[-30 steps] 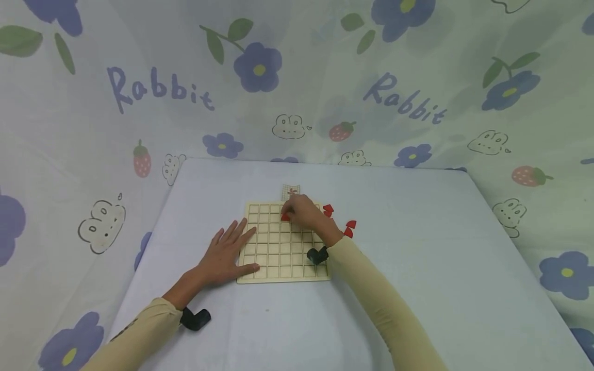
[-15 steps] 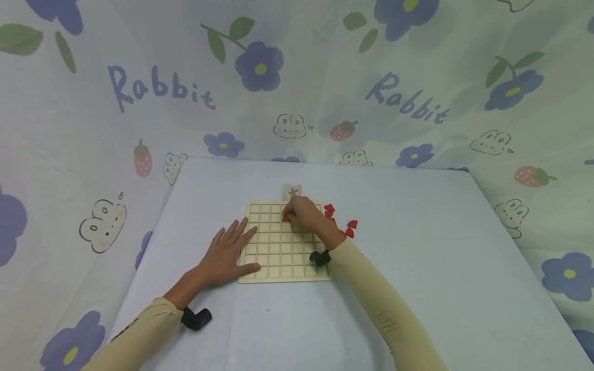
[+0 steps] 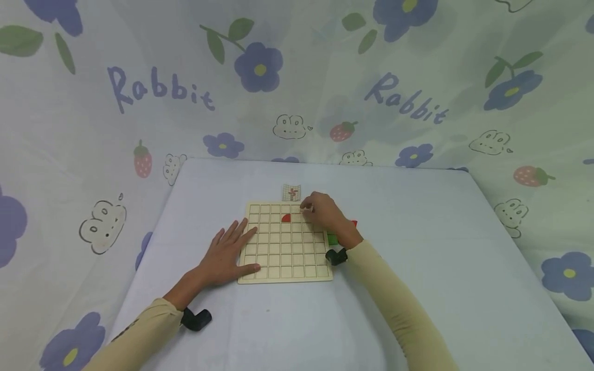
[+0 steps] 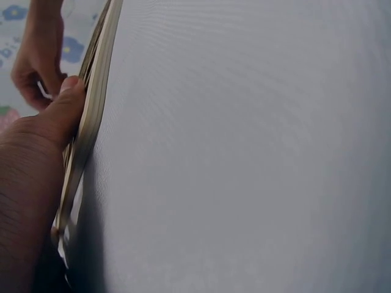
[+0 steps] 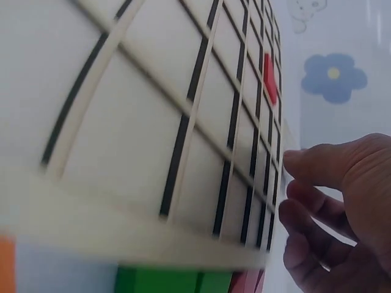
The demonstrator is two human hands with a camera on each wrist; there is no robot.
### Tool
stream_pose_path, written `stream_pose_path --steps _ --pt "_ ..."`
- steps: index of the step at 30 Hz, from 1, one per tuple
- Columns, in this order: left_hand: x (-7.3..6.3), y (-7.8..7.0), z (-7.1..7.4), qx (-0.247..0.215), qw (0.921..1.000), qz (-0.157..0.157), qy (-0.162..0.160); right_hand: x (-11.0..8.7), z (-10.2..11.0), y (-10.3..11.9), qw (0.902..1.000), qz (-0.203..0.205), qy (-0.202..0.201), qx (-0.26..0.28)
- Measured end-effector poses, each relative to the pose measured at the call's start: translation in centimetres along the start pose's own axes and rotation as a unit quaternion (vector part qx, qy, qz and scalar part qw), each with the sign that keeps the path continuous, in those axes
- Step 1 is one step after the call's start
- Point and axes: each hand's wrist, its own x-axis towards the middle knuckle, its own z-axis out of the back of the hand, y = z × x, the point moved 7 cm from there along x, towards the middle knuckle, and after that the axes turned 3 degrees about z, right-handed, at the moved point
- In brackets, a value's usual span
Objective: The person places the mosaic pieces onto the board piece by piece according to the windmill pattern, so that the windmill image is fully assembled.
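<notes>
A light wooden board (image 3: pixel 283 257) with a raised grid of squares lies on the white table. My left hand (image 3: pixel 225 257) rests with spread, straight fingers on its left side; in the left wrist view the thumb lies over the board's edge (image 4: pixel 91 116). One red quarter-circle piece (image 3: pixel 286 218) sits in a cell near the far edge, also visible as a thin red shape (image 5: pixel 269 79) in the right wrist view. Right of that piece, my right hand (image 3: pixel 322 211) hovers over the board's far right corner, its fingers loosely bent and nothing seen between them.
A small card (image 3: pixel 292 192) with a red pattern lies beyond the board. Along the board's right side are a green piece (image 3: pixel 332 238) and a red piece (image 3: pixel 355 223), partly hidden by the right arm. An orange piece (image 5: pixel 6 268) shows in the right wrist view.
My right hand has let go of the red quarter-circle piece, which stays in its cell, and has moved right. The left hand has not moved.
</notes>
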Motion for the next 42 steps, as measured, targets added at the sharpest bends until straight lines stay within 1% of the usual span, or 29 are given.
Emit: stream_pose_path --steps 4,8,12,16,21,25,28,32,39,42 --pt "-0.1 0.1 0.0 0.002 1.0000 0.005 -0.002 -0.7 0.9 -2.3 0.9977 -0.056 -0.020 -0.031" --pt "-0.3 0.1 0.1 0.001 0.9999 0.004 -0.009 -1.5 1.6 -4.2 0.9912 -0.111 -0.027 -0.068" --pt "-0.3 0.0 -0.1 -0.005 0.9999 -0.001 -0.012 -2.3 2.1 -5.4 0.9817 -0.157 -0.023 -0.105" --pt "-0.3 0.0 -0.1 -0.012 0.9998 -0.004 -0.013 -2.6 2.3 -6.0 0.9764 -0.190 -0.007 -0.102" --pt "-0.3 0.1 -0.1 -0.006 1.0000 -0.001 -0.005 -2.7 2.3 -6.3 0.9766 -0.200 0.001 -0.080" --pt "-0.3 0.2 -0.1 -0.002 1.0000 0.003 0.000 -2.8 2.1 -6.9 0.9773 -0.207 -0.009 -0.045" --pt "-0.2 0.0 0.1 -0.004 1.0000 0.001 -0.005 -2.8 2.1 -7.1 0.9787 -0.203 -0.021 -0.021" --pt "-0.2 0.0 0.1 -0.005 0.9999 0.002 -0.010 -2.9 2.4 -6.7 0.9808 -0.192 -0.032 -0.012" --pt "-0.1 0.2 -0.2 0.003 1.0000 0.006 0.001 -3.1 2.7 -5.9 0.9799 -0.194 -0.047 -0.004" --pt "-0.1 0.0 -0.1 0.002 1.0000 0.003 -0.003 -3.0 2.8 -5.2 0.9836 -0.173 -0.051 0.005"
